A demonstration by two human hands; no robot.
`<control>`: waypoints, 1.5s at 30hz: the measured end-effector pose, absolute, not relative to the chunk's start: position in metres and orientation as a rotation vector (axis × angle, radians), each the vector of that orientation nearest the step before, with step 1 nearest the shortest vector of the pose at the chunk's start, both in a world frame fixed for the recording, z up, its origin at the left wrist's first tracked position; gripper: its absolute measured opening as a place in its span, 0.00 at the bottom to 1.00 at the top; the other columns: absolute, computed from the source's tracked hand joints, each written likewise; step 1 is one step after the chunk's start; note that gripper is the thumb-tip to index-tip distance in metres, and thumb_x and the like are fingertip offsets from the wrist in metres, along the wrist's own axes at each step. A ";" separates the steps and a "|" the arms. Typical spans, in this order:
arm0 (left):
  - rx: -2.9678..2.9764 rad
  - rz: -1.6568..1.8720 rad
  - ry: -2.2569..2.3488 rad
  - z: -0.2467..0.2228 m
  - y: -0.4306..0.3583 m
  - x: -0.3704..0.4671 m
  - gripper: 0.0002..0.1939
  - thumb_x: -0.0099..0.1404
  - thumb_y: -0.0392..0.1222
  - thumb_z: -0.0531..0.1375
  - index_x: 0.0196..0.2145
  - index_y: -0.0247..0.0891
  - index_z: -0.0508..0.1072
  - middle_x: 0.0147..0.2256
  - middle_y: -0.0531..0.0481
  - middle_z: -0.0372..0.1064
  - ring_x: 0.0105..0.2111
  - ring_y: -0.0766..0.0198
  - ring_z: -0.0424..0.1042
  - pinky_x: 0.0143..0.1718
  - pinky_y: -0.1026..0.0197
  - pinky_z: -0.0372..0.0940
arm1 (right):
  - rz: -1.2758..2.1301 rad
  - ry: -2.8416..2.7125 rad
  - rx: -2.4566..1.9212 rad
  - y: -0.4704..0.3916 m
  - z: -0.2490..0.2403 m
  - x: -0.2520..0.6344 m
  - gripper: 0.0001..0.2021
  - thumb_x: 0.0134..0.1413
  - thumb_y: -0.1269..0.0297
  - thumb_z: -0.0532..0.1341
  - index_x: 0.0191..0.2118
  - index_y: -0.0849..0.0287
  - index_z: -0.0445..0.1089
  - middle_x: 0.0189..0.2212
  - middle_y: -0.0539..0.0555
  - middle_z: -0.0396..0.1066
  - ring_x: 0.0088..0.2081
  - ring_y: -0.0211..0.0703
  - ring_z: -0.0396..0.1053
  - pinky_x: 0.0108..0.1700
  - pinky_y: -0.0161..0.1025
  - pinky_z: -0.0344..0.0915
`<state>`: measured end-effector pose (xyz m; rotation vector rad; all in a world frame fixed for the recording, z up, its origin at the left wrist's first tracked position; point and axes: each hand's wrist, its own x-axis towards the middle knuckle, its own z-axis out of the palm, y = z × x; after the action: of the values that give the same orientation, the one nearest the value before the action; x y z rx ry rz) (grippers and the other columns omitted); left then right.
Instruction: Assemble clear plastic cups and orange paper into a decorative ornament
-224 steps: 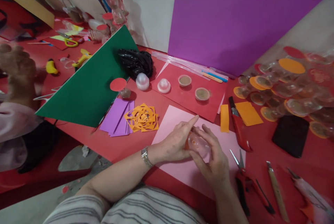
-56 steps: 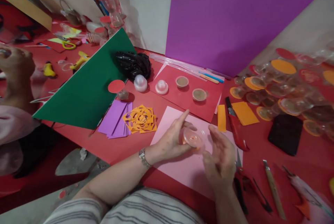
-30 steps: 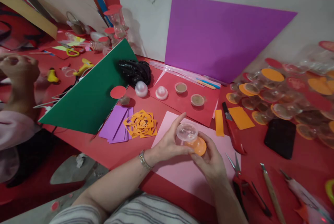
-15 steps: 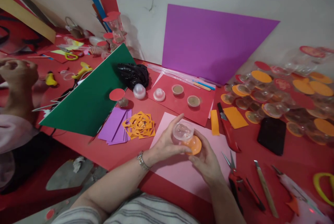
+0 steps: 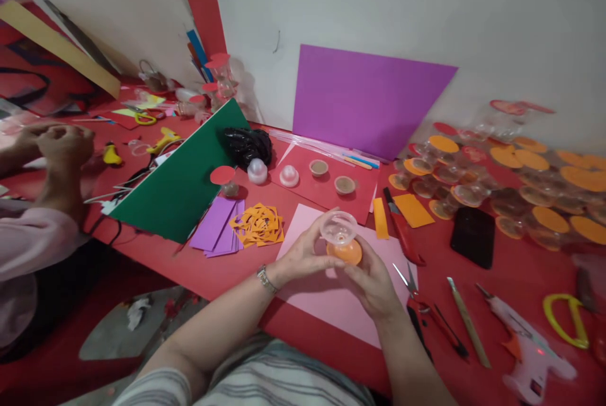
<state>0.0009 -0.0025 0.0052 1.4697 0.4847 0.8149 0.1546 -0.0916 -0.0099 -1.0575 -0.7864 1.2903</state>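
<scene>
Above a pink sheet (image 5: 303,311), both my hands hold a clear plastic hourglass (image 5: 339,227) made of two cups, its upper cup open at the top. An orange disc (image 5: 349,253) shows at its lower end. My left hand (image 5: 305,259) grips it from the left, thumb across the lower part. My right hand (image 5: 377,285) closes round the lower right side. Beyond, on a red sheet (image 5: 303,163), stand two small cups of sand, one of them the nearer sand cup (image 5: 344,185), and a clear plastic dome (image 5: 288,176).
At right lie scissors (image 5: 414,292), a red cutter (image 5: 402,229), a craft knife (image 5: 468,324), a glue gun (image 5: 530,336) and a black phone (image 5: 472,237). Several hourglasses (image 5: 445,172) crowd behind. A green board (image 5: 184,185) stands at left, near another person's hands (image 5: 66,144).
The view has shifted, tilting up a little. The hourglass has turned more upright in my hands, its open cup now above the orange disc. Both hands keep their hold.
</scene>
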 end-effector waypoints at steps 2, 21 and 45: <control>1.477 0.828 0.454 0.006 -0.002 0.002 0.47 0.53 0.54 0.74 0.66 0.42 0.62 0.63 0.39 0.65 0.64 0.43 0.63 0.67 0.44 0.56 | 1.329 -0.785 -0.994 -0.092 -0.011 0.156 0.33 0.46 0.53 0.75 0.58 0.48 0.69 0.60 0.56 0.72 0.60 0.54 0.70 0.62 0.53 0.67; 1.528 0.868 0.512 0.009 -0.005 0.004 0.45 0.53 0.54 0.74 0.63 0.39 0.63 0.60 0.37 0.68 0.61 0.43 0.66 0.64 0.44 0.59 | 1.357 -0.764 -0.985 -0.090 -0.004 0.157 0.28 0.46 0.52 0.75 0.54 0.50 0.74 0.58 0.57 0.74 0.59 0.56 0.71 0.62 0.53 0.66; 0.819 0.897 0.545 0.006 0.000 0.006 0.26 0.52 0.57 0.75 0.40 0.38 0.75 0.40 0.46 0.75 0.43 0.57 0.75 0.49 0.54 0.67 | 1.058 -0.661 -1.140 -0.086 -0.018 0.161 0.18 0.47 0.48 0.73 0.42 0.52 0.78 0.40 0.56 0.80 0.43 0.50 0.78 0.53 0.55 0.72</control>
<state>0.0055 0.0002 0.0055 0.8189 0.5445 0.8969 0.1608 -0.0862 -0.0178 -1.1404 -0.6608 1.0583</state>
